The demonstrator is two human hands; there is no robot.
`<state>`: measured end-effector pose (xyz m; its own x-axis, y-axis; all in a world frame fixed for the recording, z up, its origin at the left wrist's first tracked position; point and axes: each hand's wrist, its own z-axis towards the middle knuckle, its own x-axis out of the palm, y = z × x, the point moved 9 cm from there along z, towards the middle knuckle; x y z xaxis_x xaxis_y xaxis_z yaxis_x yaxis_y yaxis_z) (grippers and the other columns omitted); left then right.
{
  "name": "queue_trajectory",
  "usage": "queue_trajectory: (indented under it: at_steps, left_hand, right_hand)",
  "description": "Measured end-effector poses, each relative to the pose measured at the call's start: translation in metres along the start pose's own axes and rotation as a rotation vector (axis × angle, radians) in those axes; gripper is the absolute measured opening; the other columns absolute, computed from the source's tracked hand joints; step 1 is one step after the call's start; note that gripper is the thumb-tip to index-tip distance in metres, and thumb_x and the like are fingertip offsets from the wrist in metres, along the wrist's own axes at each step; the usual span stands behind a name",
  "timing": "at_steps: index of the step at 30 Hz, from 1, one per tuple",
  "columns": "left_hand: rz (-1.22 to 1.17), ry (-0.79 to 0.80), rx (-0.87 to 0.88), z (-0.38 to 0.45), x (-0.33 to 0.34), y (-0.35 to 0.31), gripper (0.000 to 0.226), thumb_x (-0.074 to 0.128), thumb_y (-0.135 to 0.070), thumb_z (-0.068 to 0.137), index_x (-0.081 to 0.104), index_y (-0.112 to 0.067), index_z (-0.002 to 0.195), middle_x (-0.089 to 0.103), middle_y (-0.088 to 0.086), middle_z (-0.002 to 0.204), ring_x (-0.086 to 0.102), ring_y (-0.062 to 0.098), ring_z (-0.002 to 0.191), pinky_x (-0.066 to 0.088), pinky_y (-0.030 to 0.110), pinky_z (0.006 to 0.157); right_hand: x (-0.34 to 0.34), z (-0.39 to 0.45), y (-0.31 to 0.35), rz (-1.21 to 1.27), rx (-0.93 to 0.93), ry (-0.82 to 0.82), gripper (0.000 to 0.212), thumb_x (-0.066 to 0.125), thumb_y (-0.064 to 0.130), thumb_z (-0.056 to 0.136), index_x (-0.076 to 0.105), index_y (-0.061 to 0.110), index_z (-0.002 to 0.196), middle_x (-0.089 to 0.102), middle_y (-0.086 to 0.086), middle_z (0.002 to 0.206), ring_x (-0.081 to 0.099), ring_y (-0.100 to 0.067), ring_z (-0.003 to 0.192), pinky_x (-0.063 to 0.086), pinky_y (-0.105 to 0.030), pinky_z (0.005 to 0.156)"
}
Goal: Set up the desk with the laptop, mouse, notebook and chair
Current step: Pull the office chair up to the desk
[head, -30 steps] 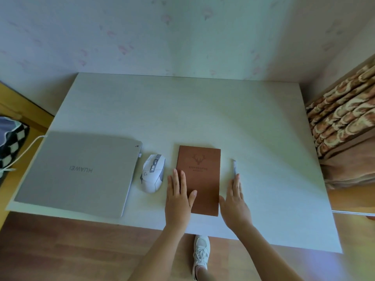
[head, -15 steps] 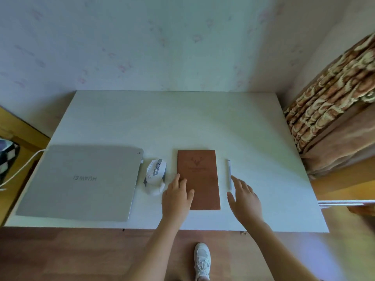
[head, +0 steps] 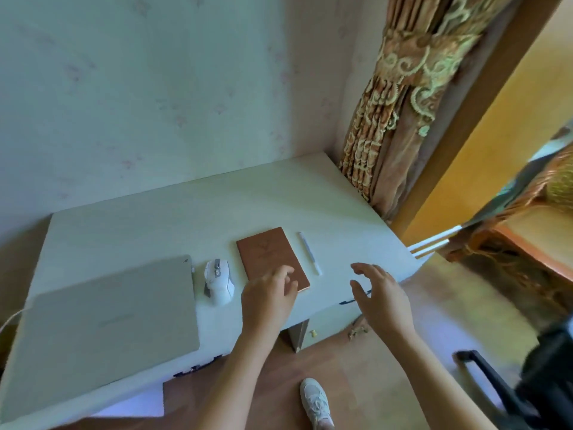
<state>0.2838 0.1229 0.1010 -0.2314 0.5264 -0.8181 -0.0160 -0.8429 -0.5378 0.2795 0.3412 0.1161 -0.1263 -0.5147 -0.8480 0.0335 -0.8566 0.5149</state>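
A closed silver laptop (head: 105,315) lies at the left of the white desk (head: 173,212). A white mouse (head: 218,282) sits right of it, then a brown notebook (head: 268,257) and a white pen (head: 309,253). My left hand (head: 268,301) hovers over the notebook's near corner, fingers apart, holding nothing. My right hand (head: 379,294) is lifted over the desk's front right edge, open and empty. A black chair (head: 527,386) shows at the lower right, blurred.
A patterned curtain (head: 400,103) hangs at the desk's right end beside a brown door frame (head: 483,97). A wooden seat (head: 521,240) stands beyond it. A white cable (head: 9,321) leaves the laptop's left. My white shoe (head: 314,401) rests on the wooden floor.
Both hands have lifted off the notebook and pulled back toward the desk's front edge. The view has swung to the right, bringing the door frame and black chair into sight.
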Motion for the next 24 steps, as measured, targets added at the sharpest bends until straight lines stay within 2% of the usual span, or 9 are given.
queue_trajectory:
  at_steps: [2,5,9,12,16,20,21,24]
  left_hand:
    - [-0.011,0.011,0.111,-0.012,0.002,-0.028,0.018,0.068,-0.025,0.083,0.069,-0.023,0.101,0.071,-0.009,0.088,0.066,0.015,0.078,0.051,0.028,0.064]
    - [-0.043,0.052,0.232,-0.028,0.017,-0.071,0.019,0.07,-0.022,0.081,0.071,-0.02,0.1,0.072,-0.007,0.088,0.067,0.017,0.079,0.051,0.03,0.067]
    - [-0.035,0.108,0.413,-0.05,0.042,-0.136,0.015,0.069,-0.021,0.08,0.07,-0.021,0.095,0.072,-0.007,0.085,0.066,0.021,0.076,0.052,0.033,0.062]
    - [-0.017,0.159,0.506,-0.065,0.061,-0.179,0.015,0.063,-0.024,0.084,0.068,-0.022,0.098,0.071,-0.008,0.089,0.065,0.02,0.08,0.045,0.029,0.066]
    - [-0.029,0.181,0.627,-0.085,0.084,-0.244,0.018,0.062,-0.025,0.086,0.069,-0.022,0.103,0.072,-0.007,0.094,0.065,0.016,0.084,0.045,0.027,0.07]
    - [-0.052,0.227,0.703,-0.102,0.132,-0.325,0.024,0.063,-0.031,0.086,0.067,-0.026,0.11,0.072,-0.008,0.101,0.065,0.014,0.09,0.053,0.036,0.079]
    - [-0.057,0.229,0.725,-0.109,0.144,-0.348,0.025,0.064,-0.032,0.085,0.066,-0.027,0.109,0.071,-0.009,0.1,0.066,0.013,0.09,0.054,0.038,0.078]
    - [-0.064,0.227,0.861,-0.136,0.184,-0.425,0.031,0.07,-0.03,0.081,0.066,-0.025,0.111,0.071,-0.007,0.101,0.066,0.014,0.088,0.053,0.032,0.072]
  right_hand:
    - [-0.023,-0.025,-0.015,-0.014,0.059,-0.046,0.031,0.059,0.023,0.089,0.06,0.025,0.12,0.064,0.008,0.118,0.061,-0.016,0.099,0.049,-0.032,0.079]
    - [-0.058,-0.058,-0.045,-0.076,0.132,-0.123,0.031,0.059,0.023,0.088,0.06,0.023,0.119,0.065,0.003,0.118,0.059,-0.021,0.107,0.048,-0.036,0.085]
    - [-0.098,-0.096,-0.088,-0.188,0.22,-0.208,0.031,0.058,0.025,0.087,0.059,0.023,0.118,0.066,0.003,0.115,0.06,-0.021,0.105,0.049,-0.037,0.084]
    - [-0.126,-0.123,-0.119,-0.212,0.286,-0.274,0.032,0.06,0.024,0.087,0.059,0.023,0.119,0.066,0.006,0.113,0.06,-0.019,0.104,0.046,-0.035,0.084]
    - [-0.165,-0.151,-0.169,-0.215,0.362,-0.342,0.032,0.063,0.024,0.085,0.061,0.023,0.117,0.067,0.006,0.112,0.061,-0.019,0.1,0.048,-0.037,0.085]
    - [-0.215,-0.181,-0.233,-0.231,0.44,-0.412,0.033,0.066,0.023,0.083,0.063,0.021,0.116,0.067,0.003,0.112,0.059,-0.021,0.108,0.047,-0.039,0.09]
    - [-0.229,-0.189,-0.251,-0.244,0.453,-0.434,0.033,0.067,0.022,0.082,0.063,0.02,0.115,0.068,0.001,0.112,0.059,-0.023,0.108,0.047,-0.04,0.09]
    - [-0.272,-0.21,-0.313,-0.285,0.496,-0.49,0.036,0.068,0.02,0.08,0.064,0.018,0.116,0.067,-0.001,0.112,0.058,-0.024,0.11,0.048,-0.041,0.09]
